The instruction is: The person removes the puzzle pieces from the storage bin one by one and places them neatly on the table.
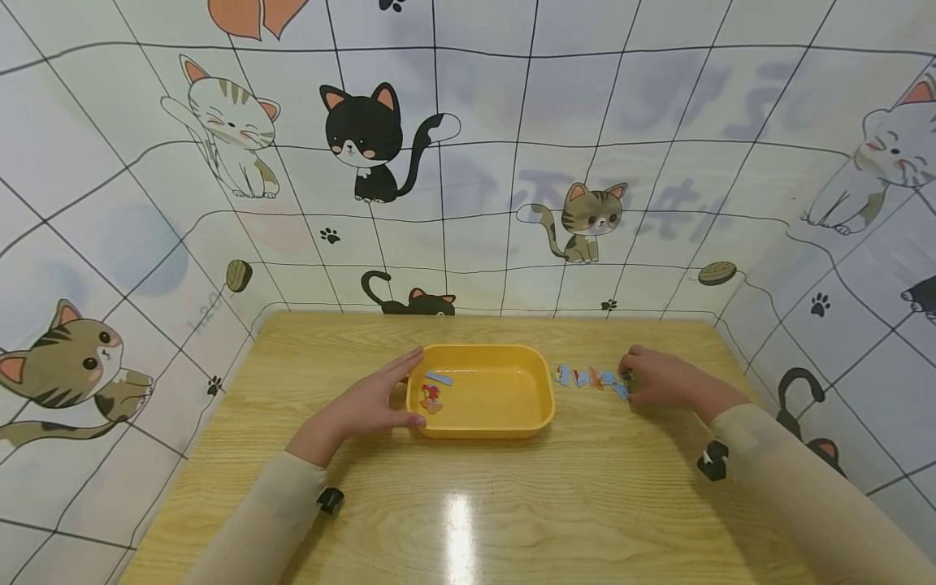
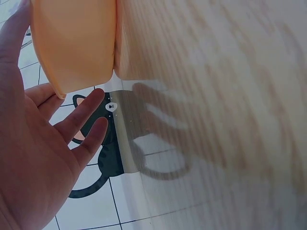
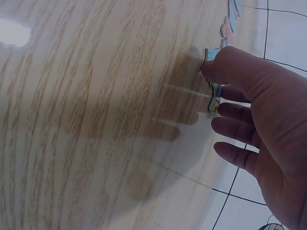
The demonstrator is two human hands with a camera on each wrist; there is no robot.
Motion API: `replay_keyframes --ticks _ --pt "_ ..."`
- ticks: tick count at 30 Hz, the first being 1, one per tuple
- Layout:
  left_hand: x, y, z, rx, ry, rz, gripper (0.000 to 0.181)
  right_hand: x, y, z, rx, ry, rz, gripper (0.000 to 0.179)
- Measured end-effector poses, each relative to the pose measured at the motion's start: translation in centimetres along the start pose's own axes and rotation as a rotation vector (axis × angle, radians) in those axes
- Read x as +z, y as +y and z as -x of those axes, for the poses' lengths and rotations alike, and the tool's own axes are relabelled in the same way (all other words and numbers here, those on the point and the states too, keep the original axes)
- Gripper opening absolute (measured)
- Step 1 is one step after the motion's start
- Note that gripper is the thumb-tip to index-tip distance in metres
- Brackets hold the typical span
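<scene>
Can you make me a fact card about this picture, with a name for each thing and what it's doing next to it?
Yellow tray: on the wooden table
Inside it, left end: a blue strip and red-and-orange pieces
Left hand: holds the tray's left end
Row of small pieces: right of the tray
Right hand: pinches a piece at the row's right end
Behind: cartoon cats

"How's the tray on your feed?"
"I see the yellow tray (image 1: 500, 398) upright, round-cornered; a flat blue strip (image 1: 439, 379) lies at its far left, with red and orange bits (image 1: 431, 395) just nearer."
"And outside it?"
"I've got small flat colourful pieces (image 1: 595, 379) in a row off its right side. The multicoloured end piece (image 3: 214, 99), rightmost, is mostly hidden from me."
</scene>
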State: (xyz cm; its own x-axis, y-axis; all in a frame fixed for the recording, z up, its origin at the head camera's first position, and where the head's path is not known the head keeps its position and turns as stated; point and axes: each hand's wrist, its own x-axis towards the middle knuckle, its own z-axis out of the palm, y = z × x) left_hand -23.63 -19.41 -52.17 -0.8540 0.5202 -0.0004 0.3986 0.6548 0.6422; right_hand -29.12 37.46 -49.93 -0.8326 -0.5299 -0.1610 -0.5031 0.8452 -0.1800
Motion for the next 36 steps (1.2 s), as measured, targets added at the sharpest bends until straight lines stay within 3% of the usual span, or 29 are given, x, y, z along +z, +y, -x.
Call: replay_keyframes --ticks 20,29,36 --pt "0.18 -0.60 -0.22 -0.006 -0.006 -0.020 0.121 -0.20 -0.07 0.05 0.019 -0.013 -0.019 0.037" --pt "0.24 -0.67 -0.29 -0.007 -0.004 -0.028 0.120 -0.25 0.15 0.22 0.051 0.005 -0.116 0.040" --pt "0.25 -0.69 -0.36 -0.011 0.000 -0.028 0.121 -0.65 -0.44 0.25 0.074 0.052 -0.215 0.053"
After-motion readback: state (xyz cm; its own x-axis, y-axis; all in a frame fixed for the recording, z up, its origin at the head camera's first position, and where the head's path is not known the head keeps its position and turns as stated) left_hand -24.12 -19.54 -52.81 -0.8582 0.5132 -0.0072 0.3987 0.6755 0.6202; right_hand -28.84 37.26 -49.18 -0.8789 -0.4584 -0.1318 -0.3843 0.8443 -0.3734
